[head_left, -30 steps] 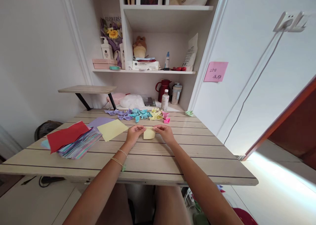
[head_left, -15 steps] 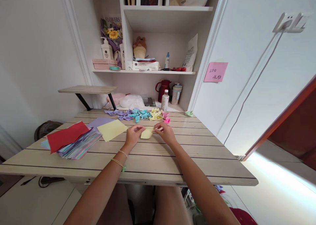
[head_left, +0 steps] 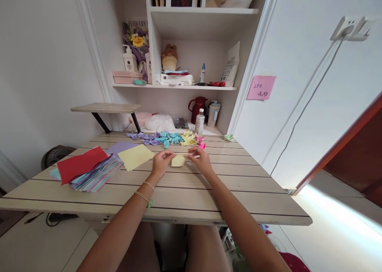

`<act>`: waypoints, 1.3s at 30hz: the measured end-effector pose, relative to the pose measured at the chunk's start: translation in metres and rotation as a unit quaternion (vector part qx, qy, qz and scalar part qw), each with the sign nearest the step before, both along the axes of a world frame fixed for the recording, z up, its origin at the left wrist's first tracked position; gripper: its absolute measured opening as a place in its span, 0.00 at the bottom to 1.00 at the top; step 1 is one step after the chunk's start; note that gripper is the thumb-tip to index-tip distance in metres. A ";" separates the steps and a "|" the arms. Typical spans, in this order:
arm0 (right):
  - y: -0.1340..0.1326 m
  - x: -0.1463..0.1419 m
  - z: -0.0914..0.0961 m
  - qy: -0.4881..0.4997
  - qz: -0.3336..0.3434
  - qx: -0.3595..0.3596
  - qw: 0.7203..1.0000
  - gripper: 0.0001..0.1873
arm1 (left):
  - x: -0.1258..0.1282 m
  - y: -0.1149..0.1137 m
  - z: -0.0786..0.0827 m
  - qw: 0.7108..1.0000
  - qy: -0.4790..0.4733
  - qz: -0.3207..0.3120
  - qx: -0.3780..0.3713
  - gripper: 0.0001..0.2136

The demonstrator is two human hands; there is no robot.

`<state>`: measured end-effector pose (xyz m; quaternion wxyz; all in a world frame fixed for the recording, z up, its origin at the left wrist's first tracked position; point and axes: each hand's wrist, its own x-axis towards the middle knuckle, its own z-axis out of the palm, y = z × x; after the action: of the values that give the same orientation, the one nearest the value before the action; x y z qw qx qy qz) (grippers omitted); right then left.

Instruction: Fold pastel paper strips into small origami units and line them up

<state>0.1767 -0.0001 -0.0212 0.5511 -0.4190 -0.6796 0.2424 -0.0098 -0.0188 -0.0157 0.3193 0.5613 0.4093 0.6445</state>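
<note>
- White shelves [head_left: 191, 87] behind, plank desk [head_left: 253, 200] in front
- Left hand [head_left: 162, 162] and right hand [head_left: 200, 160] both pinching small yellow paper [head_left: 178, 161] by its upper side, around the desk's middle
- Done, by the look: folded pieces [head_left: 170, 138] in purple, blue, yellow, pink along back edge, green piece [head_left: 229, 137] at back right corner
- Remaining: small yellow paper looks only part-folded; stack [head_left: 95, 176], red sheet [head_left: 82, 163] toward left edge look unfolded
- Tight spots: pink pieces [head_left: 199, 139] just behind right hand, yellow sheet [head_left: 135, 156] beside left hand
</note>
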 end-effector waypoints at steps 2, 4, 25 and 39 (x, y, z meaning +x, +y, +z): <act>0.000 -0.001 0.000 0.025 0.009 -0.017 1.000 0.15 | 0.000 0.001 -0.001 1.000 -0.014 -0.010 -0.004 0.10; 0.000 -0.002 0.000 0.040 0.014 -0.028 0.999 0.15 | 0.001 0.001 -0.002 1.000 -0.024 -0.017 -0.008 0.10; -0.006 -0.006 0.004 0.142 0.145 -0.172 0.964 0.21 | 0.000 0.004 -0.005 0.988 -0.105 -0.056 -0.098 0.15; -0.003 -0.014 -0.004 0.097 0.065 -0.120 0.986 0.21 | 0.006 0.006 -0.010 0.990 -0.083 -0.061 -0.097 0.15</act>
<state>0.1623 -0.0032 -0.0255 0.5434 -0.4113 -0.6147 0.3971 -0.0038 -0.0125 -0.0255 0.4439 0.4961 0.4075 0.6251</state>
